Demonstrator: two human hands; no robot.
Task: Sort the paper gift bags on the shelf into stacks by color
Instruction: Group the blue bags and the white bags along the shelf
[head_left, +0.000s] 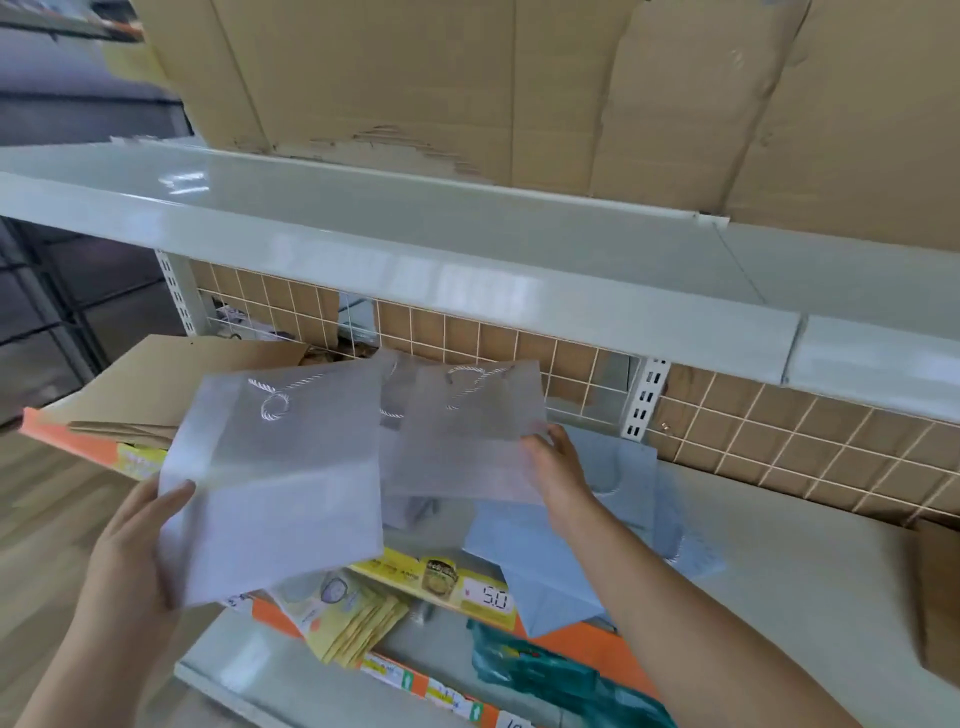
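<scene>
My left hand (137, 540) grips a white paper gift bag (275, 483) with a twisted cord handle by its lower left edge, holding it above the shelf's front. My right hand (558, 467) pinches the right edge of a second white gift bag (462, 431), lifted over the shelf. More white bags show between and behind these two. Light blue gift bags (639, 525) lie flat in a loose pile on the white shelf (810, 561), under and right of my right arm. Brown paper bags (171, 384) lie at the shelf's left end.
An upper white shelf (467, 249) overhangs, with flattened cardboard behind it. A wire grid forms the back wall (779, 441). A yellow price label (457, 582) runs along the shelf edge. Below lie yellow packets (353, 623) and teal items (550, 675). A brown bag (940, 592) sits far right.
</scene>
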